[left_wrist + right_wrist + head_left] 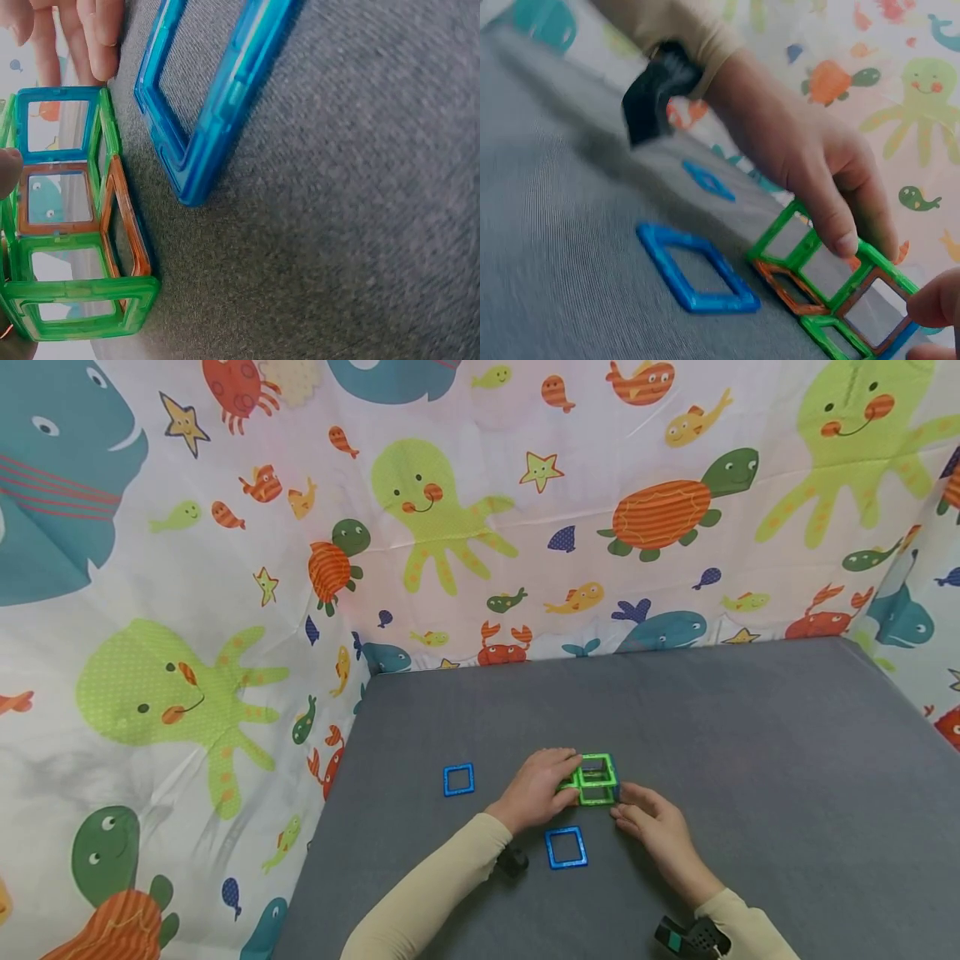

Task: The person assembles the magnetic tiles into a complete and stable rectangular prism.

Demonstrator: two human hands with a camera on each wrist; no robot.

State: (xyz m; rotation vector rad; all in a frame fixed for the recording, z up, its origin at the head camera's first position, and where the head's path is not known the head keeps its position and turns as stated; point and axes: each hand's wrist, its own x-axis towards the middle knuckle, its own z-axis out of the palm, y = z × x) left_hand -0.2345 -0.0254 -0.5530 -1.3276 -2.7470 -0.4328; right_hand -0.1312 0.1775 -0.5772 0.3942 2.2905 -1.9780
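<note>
A box-like structure of see-through magnetic tiles (597, 781), with green, orange and blue square frames, stands on the grey cloth. My left hand (536, 787) grips its left part; the right wrist view shows the thumb on the near side and the fingers over the top of the green frame (866, 251). At the opposite end, my right hand (660, 831) touches the structure near its blue tile (56, 157) with fairly straight fingers. A loose blue square tile (566, 864) lies in front of the hands.
Another blue square tile (458, 767) lies flat to the left of my left hand. The grey cloth surface (750, 760) reaches back to a white curtain (465, 618) printed with sea animals, which also hangs along both sides.
</note>
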